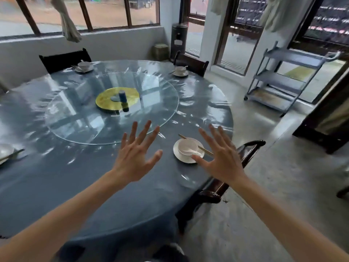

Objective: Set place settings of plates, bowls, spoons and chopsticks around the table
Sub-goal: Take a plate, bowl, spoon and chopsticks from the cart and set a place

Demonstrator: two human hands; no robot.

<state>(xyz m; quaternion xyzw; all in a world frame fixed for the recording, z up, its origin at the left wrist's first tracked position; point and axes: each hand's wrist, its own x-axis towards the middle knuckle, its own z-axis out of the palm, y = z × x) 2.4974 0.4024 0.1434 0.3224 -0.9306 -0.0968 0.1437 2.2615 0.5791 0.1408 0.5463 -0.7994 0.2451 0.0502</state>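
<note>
Both my hands are raised over the round table [56, 186], fingers spread and holding nothing. My left hand [136, 157] hovers above the blue cloth. My right hand [221, 157] hovers just right of a white plate [179, 156] that carries a white bowl [186, 145] with a white spoon [194, 152] in it. Brown chopsticks [204, 150] lie across the plate behind the bowl. Two more settings stand at the far side, one far left [84, 66] and one far right [181, 71]. Another plate with chopsticks [6, 152] shows at the left edge.
A glass turntable [111, 110] fills the table's middle, with a yellow disc [107, 99] and a blue bottle [122, 96] at its centre. Dark wooden chairs stand at the back left [64, 59], back right [192, 63] and near right [245, 154]. A grey trolley [283, 78] stands by the windows.
</note>
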